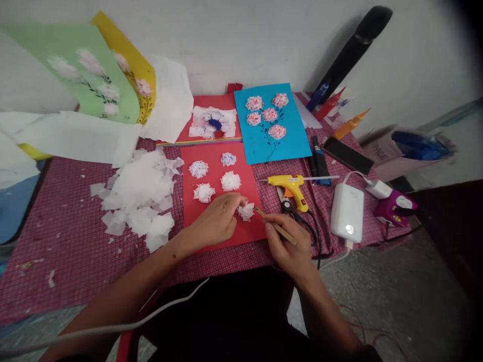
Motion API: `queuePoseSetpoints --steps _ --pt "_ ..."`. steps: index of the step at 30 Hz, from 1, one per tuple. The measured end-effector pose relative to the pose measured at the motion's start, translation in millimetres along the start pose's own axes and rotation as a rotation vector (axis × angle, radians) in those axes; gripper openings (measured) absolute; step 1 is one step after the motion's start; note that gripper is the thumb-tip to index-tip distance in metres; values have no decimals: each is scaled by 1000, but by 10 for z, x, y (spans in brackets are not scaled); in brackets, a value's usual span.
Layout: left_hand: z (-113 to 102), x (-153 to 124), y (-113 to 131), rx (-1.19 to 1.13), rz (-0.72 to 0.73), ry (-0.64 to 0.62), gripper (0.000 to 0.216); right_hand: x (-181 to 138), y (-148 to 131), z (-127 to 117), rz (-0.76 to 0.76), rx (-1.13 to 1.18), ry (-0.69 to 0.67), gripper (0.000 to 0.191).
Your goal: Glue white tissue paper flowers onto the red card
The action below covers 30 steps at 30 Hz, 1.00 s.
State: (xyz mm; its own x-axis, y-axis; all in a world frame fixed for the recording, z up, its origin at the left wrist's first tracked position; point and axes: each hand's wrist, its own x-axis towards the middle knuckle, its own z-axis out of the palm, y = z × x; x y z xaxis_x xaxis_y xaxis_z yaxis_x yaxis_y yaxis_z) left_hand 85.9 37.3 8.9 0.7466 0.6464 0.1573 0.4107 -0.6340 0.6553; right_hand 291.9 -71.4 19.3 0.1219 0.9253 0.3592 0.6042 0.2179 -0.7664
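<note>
A red sheet of card [219, 226] lies in front of me with several crumpled tissue-paper flowers on it. The two upper ones carry blue specks, such as the speckled flower [198, 169]; the white flower [230, 181] below is plain. My left hand [217, 216] has curled fingers against a small white tissue-paper flower [246, 211] near the card's right edge. Between the fingers of my right hand [290, 244] is a thin wooden stick [281, 230], its dark tip close to that flower. Part of the flower's left side is hidden by my left fingertips.
Torn white tissue pieces [139, 188] are heaped left of the card. To the right lie a yellow glue gun [289, 183], scissors [292, 208], a phone [347, 155] and a white power bank [347, 211] with cables. A blue flower card [260, 141] and a paint-stained tissue [199, 120] lie behind.
</note>
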Motion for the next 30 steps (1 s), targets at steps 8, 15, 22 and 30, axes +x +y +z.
queuePoseSetpoints --steps 8,15,22,30 --pt "-149 -259 35 -6 -102 74 49 -69 42 -104 63 13 46 17" --pt "-27 -550 78 29 -84 111 49 -155 -135 -88 -68 84 31 20" --pt "121 -631 91 97 -12 132 46 -224 -190 153 -168 17 -47 19" --pt "129 -677 97 125 1 151 41 -300 -206 184 -152 4 -9 17"
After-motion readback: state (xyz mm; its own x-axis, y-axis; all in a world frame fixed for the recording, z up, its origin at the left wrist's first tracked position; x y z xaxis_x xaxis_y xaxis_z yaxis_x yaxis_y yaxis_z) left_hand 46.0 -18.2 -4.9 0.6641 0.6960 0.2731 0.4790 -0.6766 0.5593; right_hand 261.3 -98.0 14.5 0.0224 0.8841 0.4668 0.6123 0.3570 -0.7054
